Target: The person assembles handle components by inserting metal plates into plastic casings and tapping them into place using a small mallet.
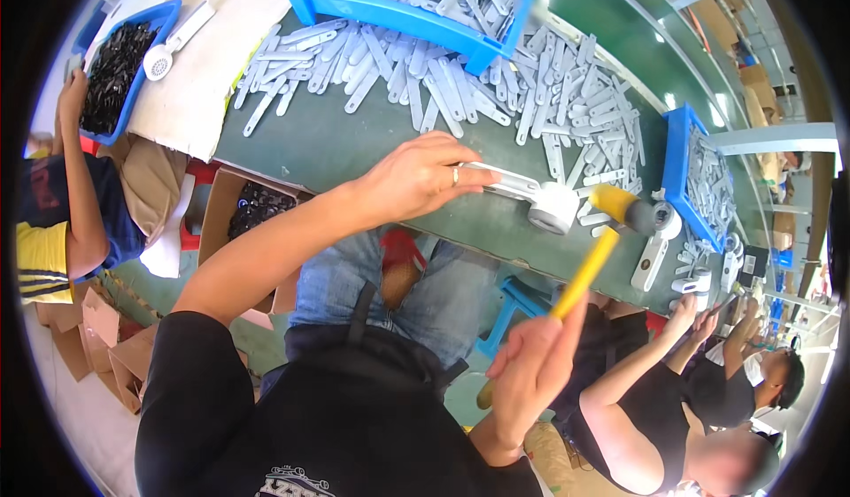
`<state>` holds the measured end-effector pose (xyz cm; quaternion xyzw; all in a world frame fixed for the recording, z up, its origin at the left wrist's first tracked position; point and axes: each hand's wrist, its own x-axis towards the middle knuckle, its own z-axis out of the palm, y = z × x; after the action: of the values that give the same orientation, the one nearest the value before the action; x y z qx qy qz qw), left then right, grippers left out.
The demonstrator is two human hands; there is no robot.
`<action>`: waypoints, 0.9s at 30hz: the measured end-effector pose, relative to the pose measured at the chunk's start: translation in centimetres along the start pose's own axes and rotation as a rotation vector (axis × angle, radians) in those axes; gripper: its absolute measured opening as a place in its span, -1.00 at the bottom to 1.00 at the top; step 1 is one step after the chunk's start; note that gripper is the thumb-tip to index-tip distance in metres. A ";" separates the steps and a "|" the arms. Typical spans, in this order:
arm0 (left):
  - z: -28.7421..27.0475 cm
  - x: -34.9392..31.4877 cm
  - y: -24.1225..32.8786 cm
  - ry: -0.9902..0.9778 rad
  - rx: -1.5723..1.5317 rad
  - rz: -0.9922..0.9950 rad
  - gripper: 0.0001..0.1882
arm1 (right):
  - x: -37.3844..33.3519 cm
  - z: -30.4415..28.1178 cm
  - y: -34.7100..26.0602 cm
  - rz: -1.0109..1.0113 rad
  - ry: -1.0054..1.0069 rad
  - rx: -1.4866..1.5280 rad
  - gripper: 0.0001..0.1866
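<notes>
My left hand (pixel 421 176) is closed round the handle of a white shower-head-shaped piece (pixel 555 208), whose round end points right over the near edge of the green table. In my right hand (pixel 536 364), lower and to the right, is a mallet (pixel 586 271) with a yellow handle. Its yellow and black head (pixel 623 208) is raised just right of the piece's round end; whether the two touch I cannot tell. Many loose grey-white handle strips (pixel 363 67) lie heaped on the table beyond my hands.
A blue bin (pixel 305 5) of similar strips stands at the far side, another blue bin (pixel 676 156) to the right. At left, a blue tray (pixel 168 23) holds dark parts. A cardboard box (pixel 217 218) sits below the table edge. Other people work at both sides.
</notes>
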<state>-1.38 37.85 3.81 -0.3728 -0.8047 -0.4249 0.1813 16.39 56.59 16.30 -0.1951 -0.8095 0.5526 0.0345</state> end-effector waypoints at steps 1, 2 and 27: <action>-0.1 0.2 0.1 0.003 -0.004 0.009 -0.62 | -0.7 0.2 -0.2 -0.080 0.078 0.064 -0.47; -0.1 0.3 0.2 -0.005 0.015 0.020 -0.62 | -0.2 1.4 1.2 -0.071 0.154 0.018 -0.46; 0.5 -0.5 3.3 0.031 0.080 -0.007 -0.66 | -1.8 0.0 -0.1 -0.041 0.068 -0.102 -0.37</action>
<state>1.43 39.21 5.03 -0.3558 -0.8196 -0.3985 0.2071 18.02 55.87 16.71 -0.1987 -0.8388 0.5029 0.0631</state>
